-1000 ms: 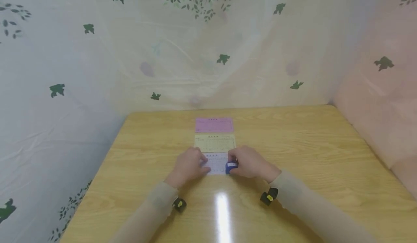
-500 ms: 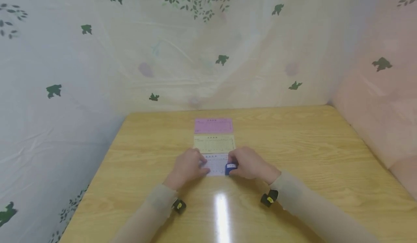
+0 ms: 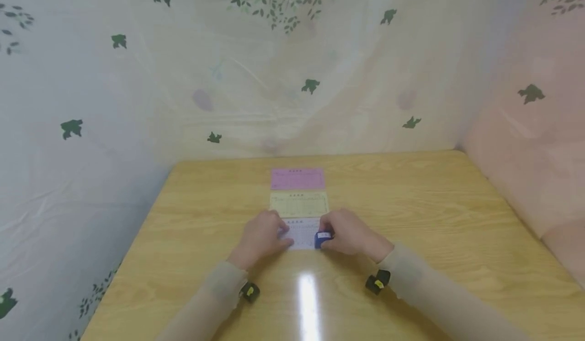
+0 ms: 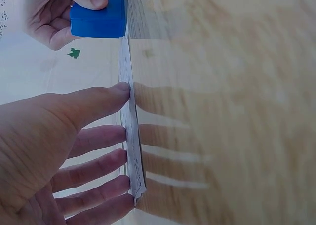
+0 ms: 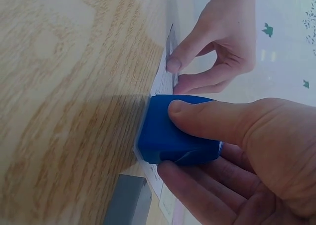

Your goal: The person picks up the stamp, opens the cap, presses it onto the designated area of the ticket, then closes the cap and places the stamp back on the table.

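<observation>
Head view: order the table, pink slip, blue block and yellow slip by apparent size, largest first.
Table
Yellow slip and pink slip: close; yellow looks bigger but lies nearer, so unranked
Blue block, partly hidden

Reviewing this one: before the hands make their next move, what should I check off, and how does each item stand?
1. Right hand grips the blue block: ok, thumb and fingers on opposite sides.
2. Left hand touches the white slip: ok, fingertips at its left end.
3. Blue block over the white slip: ok, at its right end.
4. Yellow slip and pink slip clear of the block: ok, both lie beyond the white slip.
5. Slip's surface under the block: cannot tell, hidden.
</observation>
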`<state>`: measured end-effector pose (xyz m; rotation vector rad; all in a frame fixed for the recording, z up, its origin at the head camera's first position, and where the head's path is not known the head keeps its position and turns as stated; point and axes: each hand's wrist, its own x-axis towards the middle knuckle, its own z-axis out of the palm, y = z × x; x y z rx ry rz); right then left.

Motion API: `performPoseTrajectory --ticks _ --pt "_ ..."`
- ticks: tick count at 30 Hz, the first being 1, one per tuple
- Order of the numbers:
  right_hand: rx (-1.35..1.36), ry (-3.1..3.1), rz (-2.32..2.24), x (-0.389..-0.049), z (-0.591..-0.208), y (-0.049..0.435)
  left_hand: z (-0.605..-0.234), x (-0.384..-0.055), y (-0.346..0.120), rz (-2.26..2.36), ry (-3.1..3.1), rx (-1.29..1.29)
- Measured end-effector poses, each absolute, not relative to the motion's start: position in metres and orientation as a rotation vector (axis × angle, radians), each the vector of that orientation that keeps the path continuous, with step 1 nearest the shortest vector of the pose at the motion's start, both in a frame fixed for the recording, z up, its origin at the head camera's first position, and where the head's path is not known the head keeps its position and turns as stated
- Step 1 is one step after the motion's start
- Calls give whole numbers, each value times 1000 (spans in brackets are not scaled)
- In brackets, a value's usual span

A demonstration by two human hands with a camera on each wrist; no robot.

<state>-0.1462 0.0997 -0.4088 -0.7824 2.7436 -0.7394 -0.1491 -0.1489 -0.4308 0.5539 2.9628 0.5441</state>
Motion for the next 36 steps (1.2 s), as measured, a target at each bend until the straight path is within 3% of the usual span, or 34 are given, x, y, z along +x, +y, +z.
performPoseTrajectory --ticks 36 --pt "-841 2709 -877 -142 -407 105 -428 -146 -147 499 2991 591"
